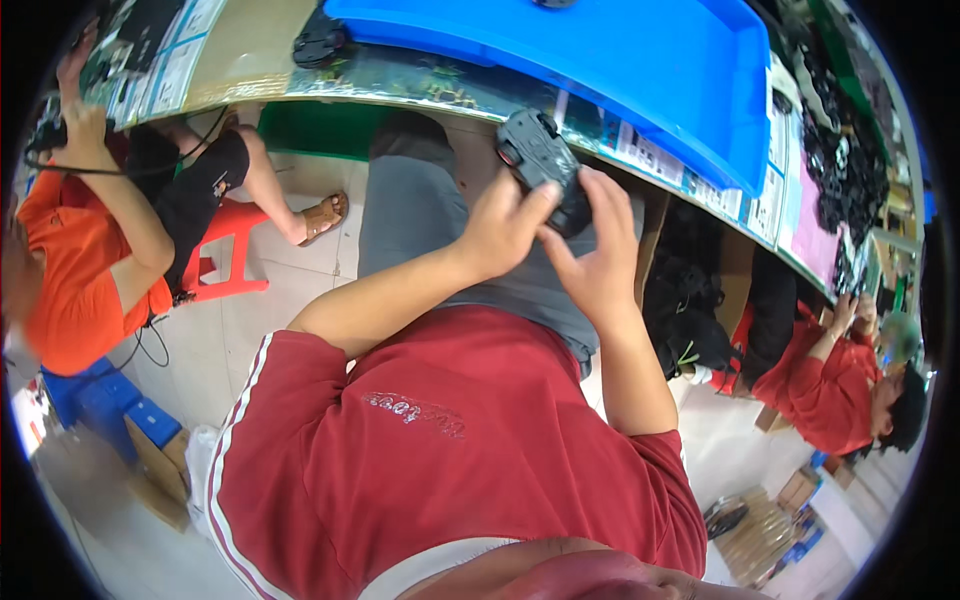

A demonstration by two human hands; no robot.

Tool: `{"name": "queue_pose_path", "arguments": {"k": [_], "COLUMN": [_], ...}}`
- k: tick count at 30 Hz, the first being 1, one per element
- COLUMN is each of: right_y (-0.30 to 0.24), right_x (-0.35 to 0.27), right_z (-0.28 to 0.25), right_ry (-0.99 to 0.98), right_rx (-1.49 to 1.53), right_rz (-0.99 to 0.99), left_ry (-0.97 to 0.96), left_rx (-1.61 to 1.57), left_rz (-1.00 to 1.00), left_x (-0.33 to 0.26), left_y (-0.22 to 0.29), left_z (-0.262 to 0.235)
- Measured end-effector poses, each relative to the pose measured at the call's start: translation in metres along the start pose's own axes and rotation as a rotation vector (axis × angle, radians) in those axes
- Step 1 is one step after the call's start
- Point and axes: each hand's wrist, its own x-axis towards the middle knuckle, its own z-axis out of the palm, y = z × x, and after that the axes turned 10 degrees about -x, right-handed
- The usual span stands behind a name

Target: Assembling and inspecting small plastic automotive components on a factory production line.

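Note:
A black computer mouse [535,150] is held between both my hands above my lap, just below the workbench edge. My left hand [503,225] grips its lower left side with the thumb pressed on it. My right hand [600,255] wraps around its right and underside. The mouse's underside with its moulded ribs faces up. My grey trousers [415,215] and red shirt [440,440] fill the view below.
A large blue tray [640,70] lies on the workbench [420,85], with another black mouse [320,42] at its left. A person in orange [75,260] sits at left on a red stool [225,260]; a person in red [830,385] sits at right. A box of black parts [690,300] stands under the bench.

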Motion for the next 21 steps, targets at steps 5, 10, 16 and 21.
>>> {"name": "queue_pose_path", "arguments": {"k": [5,10,16,21], "right_y": [0.004,0.079,0.093,0.101], "right_x": [0.032,0.064,0.074,0.073], "right_z": [0.002,0.026,0.060,0.060], "right_ry": [-0.118,0.243,0.453,0.474], "right_rx": [-0.017,-0.242,-0.586,-0.605], "right_rz": [-0.232,-0.285,-0.185,-0.236], "left_ry": [0.274,0.418,0.584,0.550], "left_rx": [-0.231,-0.142,0.356,0.521], "left_rz": [0.103,0.274,0.260,0.130], "left_x": [-0.005,-0.011,0.009,0.054], "left_y": [0.050,0.116,0.168,0.185], "left_z": [-0.074,-0.164,-0.279,-0.327]}}
